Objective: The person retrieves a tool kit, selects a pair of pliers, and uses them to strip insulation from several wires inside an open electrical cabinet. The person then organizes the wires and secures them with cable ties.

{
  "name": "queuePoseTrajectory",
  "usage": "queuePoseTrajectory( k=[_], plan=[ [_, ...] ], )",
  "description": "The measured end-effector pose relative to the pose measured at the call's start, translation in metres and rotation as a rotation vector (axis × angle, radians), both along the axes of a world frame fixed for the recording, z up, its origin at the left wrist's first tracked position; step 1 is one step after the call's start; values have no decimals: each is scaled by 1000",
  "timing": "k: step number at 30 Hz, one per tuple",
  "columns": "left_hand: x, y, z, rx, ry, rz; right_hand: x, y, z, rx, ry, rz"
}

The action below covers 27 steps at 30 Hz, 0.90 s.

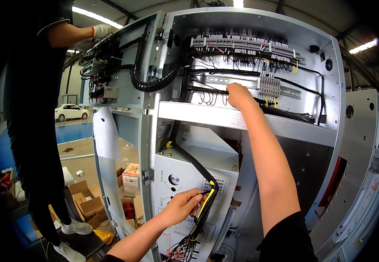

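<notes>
My left hand (183,207) pinches a thin black wire beside a taped wire bundle (192,160), in front of a grey metal panel (167,168). Black and yellow wires fan out below it into loose ends. Higher up, my right hand (240,96) is closed at a black wrapped cable harness (209,89) inside the upper compartment; what its fingers hold is hidden. Just right of that hand, a block of grey terminals (269,86) sits on a metal rail. Above runs a longer terminal row (246,45) with many wires.
An open cabinet door (126,65) carries wiring on the left. Beyond it, a co-worker in dark clothes stands raised, a gloved hand (101,31) at the door's top. Cardboard boxes (87,198) lie lower left. Another grey cabinet (359,144) stands right.
</notes>
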<state>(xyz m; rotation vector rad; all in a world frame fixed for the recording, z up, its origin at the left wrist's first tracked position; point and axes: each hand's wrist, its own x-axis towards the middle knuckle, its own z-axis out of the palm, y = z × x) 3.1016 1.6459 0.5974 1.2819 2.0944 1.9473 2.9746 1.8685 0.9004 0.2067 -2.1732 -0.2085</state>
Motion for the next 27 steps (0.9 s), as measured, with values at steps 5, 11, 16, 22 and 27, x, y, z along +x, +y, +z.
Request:
queuePoseTrajectory(
  k=[5, 11, 16, 22, 27],
  plan=[
    [-7, -1, -4, -7, -13, 19, 5, -1, -3, -27, 19, -3],
    [-17, -4, -9, 108, -172, -116, 7, -2, -3, -41, 37, 8],
    [-14, -1, -8, 115, -250, -110, 21, -9, -2, -128, 112, -74],
    [-13, 1, -6, 123, -335, -99, 48, -19, -8, -87, 575, 264],
    [-9, -5, -2, 126, -364, -22, 109, -50, -108, -194, 433, 855]
  ],
)
